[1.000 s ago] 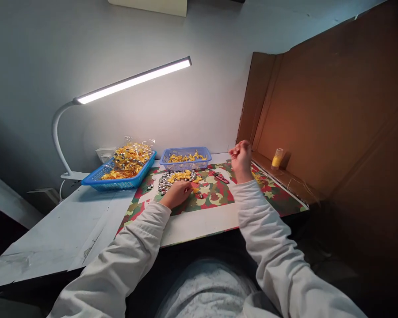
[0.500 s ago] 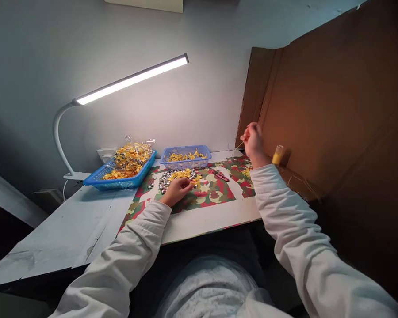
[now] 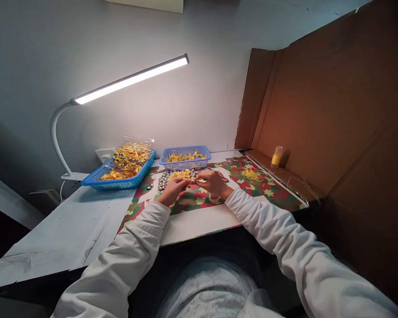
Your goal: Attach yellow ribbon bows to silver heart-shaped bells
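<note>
My left hand (image 3: 174, 191) is closed in a pinch just above the patterned mat, in front of a pile of yellow ribbon pieces (image 3: 182, 174). My right hand (image 3: 212, 182) meets it fingertip to fingertip, also pinching. Where they meet, a small shiny silver piece shows between the fingers; its exact kind is too small to make out. Round silver bead-like pieces (image 3: 164, 180) lie beside the yellow ones, left of my hands. Partly behind my right hand lies a red-handled tool (image 3: 223, 176). Farther right rests a tangle of yellow threads (image 3: 252, 175).
A blue basket (image 3: 119, 184) heaped with yellow and silver pieces stands at left. Behind the pile is a smaller blue basket (image 3: 185, 165) with yellow pieces. A lit lamp (image 3: 132, 80) hangs over the table. A yellow spool (image 3: 277, 157) stands by the cardboard wall (image 3: 318, 101).
My right hand has come down and left from its raised place near the cardboard, where it held a yellow thread, to my left hand's fingertips. The left hand has barely moved.
</note>
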Motion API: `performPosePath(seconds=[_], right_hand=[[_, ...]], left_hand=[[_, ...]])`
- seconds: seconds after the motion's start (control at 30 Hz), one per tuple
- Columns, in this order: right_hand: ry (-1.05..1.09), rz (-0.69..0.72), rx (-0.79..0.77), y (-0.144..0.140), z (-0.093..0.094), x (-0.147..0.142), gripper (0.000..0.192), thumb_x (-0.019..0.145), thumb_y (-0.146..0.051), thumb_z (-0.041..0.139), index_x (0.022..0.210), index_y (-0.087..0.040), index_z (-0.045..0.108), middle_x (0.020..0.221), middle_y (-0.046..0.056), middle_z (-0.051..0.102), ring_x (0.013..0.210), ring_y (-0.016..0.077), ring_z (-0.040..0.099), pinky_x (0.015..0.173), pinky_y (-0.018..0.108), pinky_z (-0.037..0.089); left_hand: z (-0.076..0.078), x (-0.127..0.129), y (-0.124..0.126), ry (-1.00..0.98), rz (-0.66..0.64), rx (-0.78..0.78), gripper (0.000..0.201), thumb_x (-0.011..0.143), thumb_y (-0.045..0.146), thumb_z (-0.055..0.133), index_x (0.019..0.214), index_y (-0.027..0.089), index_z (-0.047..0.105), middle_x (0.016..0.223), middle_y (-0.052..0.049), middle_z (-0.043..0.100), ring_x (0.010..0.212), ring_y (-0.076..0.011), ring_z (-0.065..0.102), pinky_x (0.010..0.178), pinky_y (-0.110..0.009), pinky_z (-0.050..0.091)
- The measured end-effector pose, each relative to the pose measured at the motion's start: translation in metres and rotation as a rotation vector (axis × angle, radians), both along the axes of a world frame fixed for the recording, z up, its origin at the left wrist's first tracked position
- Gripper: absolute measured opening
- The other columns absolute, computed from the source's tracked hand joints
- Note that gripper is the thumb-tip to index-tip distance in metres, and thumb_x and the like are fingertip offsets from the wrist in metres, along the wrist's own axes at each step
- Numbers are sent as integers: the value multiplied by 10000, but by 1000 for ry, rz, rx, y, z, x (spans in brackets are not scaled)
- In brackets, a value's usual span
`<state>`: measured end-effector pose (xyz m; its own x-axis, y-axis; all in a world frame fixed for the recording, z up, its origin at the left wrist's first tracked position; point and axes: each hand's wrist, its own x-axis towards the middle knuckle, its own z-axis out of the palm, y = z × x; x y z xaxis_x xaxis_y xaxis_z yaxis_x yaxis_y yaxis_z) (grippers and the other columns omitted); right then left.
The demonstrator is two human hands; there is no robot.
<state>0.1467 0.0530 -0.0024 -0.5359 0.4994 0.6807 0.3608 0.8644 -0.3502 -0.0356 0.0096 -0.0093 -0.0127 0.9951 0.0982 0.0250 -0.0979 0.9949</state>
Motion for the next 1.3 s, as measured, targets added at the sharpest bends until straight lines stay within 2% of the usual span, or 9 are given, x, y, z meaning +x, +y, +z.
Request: performPosePath(seconds=[0.27,0.43,0.5,0.6,0.7,0.8,0.9,1.1,1.3], right_hand=[[37,-97,-55,-8,-6,-7,70,785,-148,652,746,-171,705,686,17,669,647,126,555,653,241,380],[222,36,-366,-5,3,-4,168,742,-262,676,890,-189,645,663,-41,554,597,102,458,593,224,358],[381,88,-591,7,16,3,141,776,-264,598,899,-194,594,632,-64,479,554,89,410,556,210,345],[663,112,-839,34,46,22,66,826,-196,461,815,-191,526,600,-74,406,502,69,353,533,190,332],[793,-13,-940,66,78,42,73,827,-144,469,778,-189,498,563,-88,342,468,55,290,515,172,305],[815,-153,-985,94,100,55,98,825,-115,460,771,-196,465,540,-96,311,453,55,267,526,170,320],[763,-253,-1013,114,103,57,125,806,-95,459,733,-194,436,527,-90,315,452,59,291,532,177,339],[500,-371,-986,126,77,49,98,795,-145,512,701,-171,523,641,16,544,626,123,545,660,266,461],[225,-467,-725,105,55,43,82,655,-98,645,706,-162,642,898,76,672,938,208,590,847,295,433]], left_hand=[[6,9,-9,47,16,57,411,510,446,821,556,152,537,544,38,519,502,-63,398,509,-215,281],[13,8,-11,178,148,190,343,573,404,749,571,179,490,522,59,474,503,-81,404,518,-225,310],[20,4,-14,377,207,207,259,616,331,683,556,188,475,514,54,476,496,-92,414,520,-236,315],[32,1,-26,908,225,212,195,617,193,605,503,198,448,504,26,485,523,-129,460,532,-260,302],[42,8,-46,1373,150,141,181,604,130,587,497,199,459,549,-24,524,583,-181,533,523,-285,287],[49,22,-66,1557,33,15,136,637,107,567,547,187,505,637,-66,586,650,-216,595,525,-289,323],[47,28,-80,1514,-81,51,58,669,124,595,681,176,573,775,-82,639,756,-233,624,610,-294,429],[18,6,-84,1232,-267,527,307,788,161,589,1090,214,610,1236,-107,596,1129,-257,579,951,-394,484],[3,-7,-75,1162,-288,523,303,901,134,436,1068,222,672,1158,-91,662,1009,-212,647,895,-344,514]])
